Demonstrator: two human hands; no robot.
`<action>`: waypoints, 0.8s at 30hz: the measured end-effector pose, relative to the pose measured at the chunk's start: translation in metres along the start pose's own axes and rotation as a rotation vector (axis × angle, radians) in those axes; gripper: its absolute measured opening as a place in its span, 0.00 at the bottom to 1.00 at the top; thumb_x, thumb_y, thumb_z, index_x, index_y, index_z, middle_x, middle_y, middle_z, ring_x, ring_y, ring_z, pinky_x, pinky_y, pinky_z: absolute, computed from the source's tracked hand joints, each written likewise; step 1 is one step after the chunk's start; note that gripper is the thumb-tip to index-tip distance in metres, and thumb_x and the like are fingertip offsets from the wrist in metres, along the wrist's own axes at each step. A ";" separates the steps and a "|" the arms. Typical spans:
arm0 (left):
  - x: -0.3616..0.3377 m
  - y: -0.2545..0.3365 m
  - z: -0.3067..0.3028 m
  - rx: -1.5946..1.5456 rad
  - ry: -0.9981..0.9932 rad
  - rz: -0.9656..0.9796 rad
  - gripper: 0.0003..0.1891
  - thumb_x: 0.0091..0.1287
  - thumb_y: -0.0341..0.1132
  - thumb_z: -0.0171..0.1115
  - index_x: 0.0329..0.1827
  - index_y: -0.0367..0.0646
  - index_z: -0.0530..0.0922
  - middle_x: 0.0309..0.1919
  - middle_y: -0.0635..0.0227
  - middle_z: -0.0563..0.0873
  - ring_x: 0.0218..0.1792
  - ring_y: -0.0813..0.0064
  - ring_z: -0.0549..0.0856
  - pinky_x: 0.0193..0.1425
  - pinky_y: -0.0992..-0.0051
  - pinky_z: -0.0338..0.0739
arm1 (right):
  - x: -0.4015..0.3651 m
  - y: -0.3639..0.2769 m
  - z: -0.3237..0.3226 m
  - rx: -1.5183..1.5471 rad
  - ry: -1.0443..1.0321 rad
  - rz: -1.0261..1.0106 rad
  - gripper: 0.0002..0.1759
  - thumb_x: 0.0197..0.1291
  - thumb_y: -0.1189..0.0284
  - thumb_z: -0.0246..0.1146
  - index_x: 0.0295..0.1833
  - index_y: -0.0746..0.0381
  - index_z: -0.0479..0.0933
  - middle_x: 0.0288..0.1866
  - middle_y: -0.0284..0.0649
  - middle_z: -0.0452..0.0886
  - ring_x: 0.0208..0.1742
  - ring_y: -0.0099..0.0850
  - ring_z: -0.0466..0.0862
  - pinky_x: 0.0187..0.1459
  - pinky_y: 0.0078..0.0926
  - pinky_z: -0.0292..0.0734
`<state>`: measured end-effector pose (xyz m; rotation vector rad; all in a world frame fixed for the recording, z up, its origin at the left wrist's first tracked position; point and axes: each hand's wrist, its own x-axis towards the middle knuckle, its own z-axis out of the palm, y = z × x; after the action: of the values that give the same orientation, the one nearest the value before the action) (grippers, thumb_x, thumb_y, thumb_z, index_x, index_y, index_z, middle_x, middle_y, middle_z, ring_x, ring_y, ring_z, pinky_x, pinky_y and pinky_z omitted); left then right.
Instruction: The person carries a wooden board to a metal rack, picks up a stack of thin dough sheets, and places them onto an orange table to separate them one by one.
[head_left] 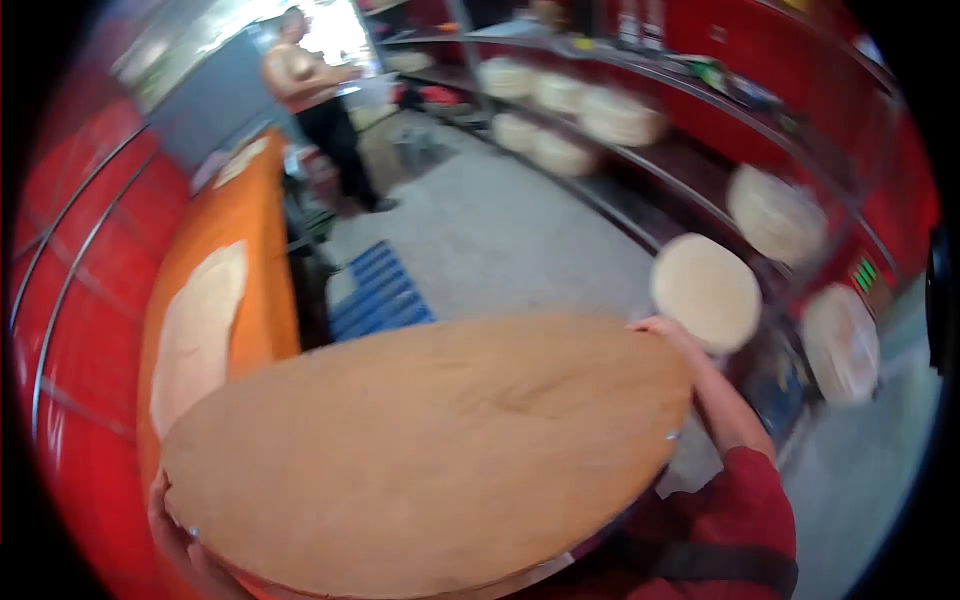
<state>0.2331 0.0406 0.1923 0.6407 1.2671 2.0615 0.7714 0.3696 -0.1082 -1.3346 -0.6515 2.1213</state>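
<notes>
- Position: the wooden board occupied the lower middle of the frame, between the two hands, with its broad face toward the camera.
- Long axis: in the picture it ran from the lower left up toward the right (a round board seen at a slant could have given the same oval outline).
- Right hand: the fingers were bent over the rim at the board's upper right end; the board extended down and left from them.
- Left hand: the fingers were closed about the rim at the lower left end; the board extended up and right. Their reach underneath could not be told.
- Nearer hand: neither, since both touched the rim.
- Surroundings: the table, bearing a pale sheet, stood at left, beyond the left hand; contact with the board could not be told. A pale disc appeared just beside the right hand.
</notes>
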 end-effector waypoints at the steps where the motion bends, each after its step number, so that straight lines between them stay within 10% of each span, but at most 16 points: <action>1: 0.007 -0.009 -0.008 0.018 -0.029 -0.059 0.14 0.60 0.31 0.46 0.47 0.37 0.71 0.45 0.59 0.77 0.46 0.66 0.76 0.53 0.68 0.70 | -0.027 0.024 -0.018 -0.002 0.078 -0.042 0.10 0.48 0.69 0.55 0.32 0.64 0.75 0.29 0.39 0.78 0.28 0.26 0.78 0.33 0.24 0.72; 4: 0.012 -0.030 0.024 0.004 -0.036 -0.441 0.13 0.56 0.29 0.50 0.44 0.37 0.72 0.42 0.59 0.78 0.45 0.65 0.76 0.50 0.67 0.72 | -0.091 0.097 -0.069 -0.018 0.312 -0.035 0.06 0.45 0.70 0.58 0.28 0.61 0.75 0.24 0.36 0.76 0.25 0.24 0.75 0.30 0.25 0.69; 7: 0.006 -0.100 0.019 0.161 -0.407 -0.310 0.13 0.53 0.30 0.53 0.43 0.36 0.72 0.39 0.60 0.78 0.42 0.65 0.77 0.46 0.68 0.74 | -0.182 0.177 -0.147 -0.043 0.533 -0.169 0.07 0.42 0.68 0.59 0.27 0.59 0.75 0.25 0.35 0.74 0.24 0.27 0.72 0.29 0.25 0.68; 9: -0.029 -0.148 0.080 0.129 -0.207 -0.766 0.13 0.51 0.32 0.55 0.40 0.37 0.73 0.36 0.60 0.78 0.39 0.66 0.78 0.42 0.69 0.75 | -0.237 0.223 -0.211 -0.190 0.667 -0.286 0.08 0.42 0.67 0.59 0.27 0.59 0.75 0.27 0.35 0.74 0.25 0.28 0.73 0.30 0.26 0.68; 11: -0.055 -0.194 0.109 0.303 -0.342 -0.863 0.14 0.49 0.35 0.57 0.38 0.37 0.72 0.34 0.59 0.79 0.39 0.66 0.77 0.40 0.69 0.75 | -0.318 0.219 -0.218 0.130 0.938 -0.019 0.08 0.44 0.67 0.58 0.31 0.58 0.75 0.28 0.34 0.74 0.32 0.27 0.74 0.34 0.25 0.68; 13: -0.059 -0.251 0.114 0.221 -0.399 -1.234 0.15 0.49 0.35 0.56 0.38 0.36 0.71 0.35 0.57 0.78 0.40 0.64 0.77 0.40 0.66 0.74 | -0.380 0.270 -0.262 0.000 0.987 -0.489 0.09 0.46 0.67 0.57 0.34 0.58 0.74 0.31 0.35 0.74 0.37 0.26 0.73 0.39 0.24 0.68; 24: -0.394 -0.387 0.391 0.501 -0.921 -1.561 0.20 0.56 0.30 0.48 0.51 0.31 0.64 0.48 0.51 0.72 0.49 0.59 0.73 0.53 0.64 0.69 | -0.738 0.347 -0.328 0.719 1.641 -0.850 0.09 0.46 0.65 0.55 0.28 0.59 0.73 0.27 0.37 0.75 0.31 0.29 0.75 0.36 0.25 0.70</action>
<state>0.8695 0.1216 -0.0246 0.4174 1.0348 0.1079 1.2705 -0.3433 0.0173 -1.4153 0.2568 0.1392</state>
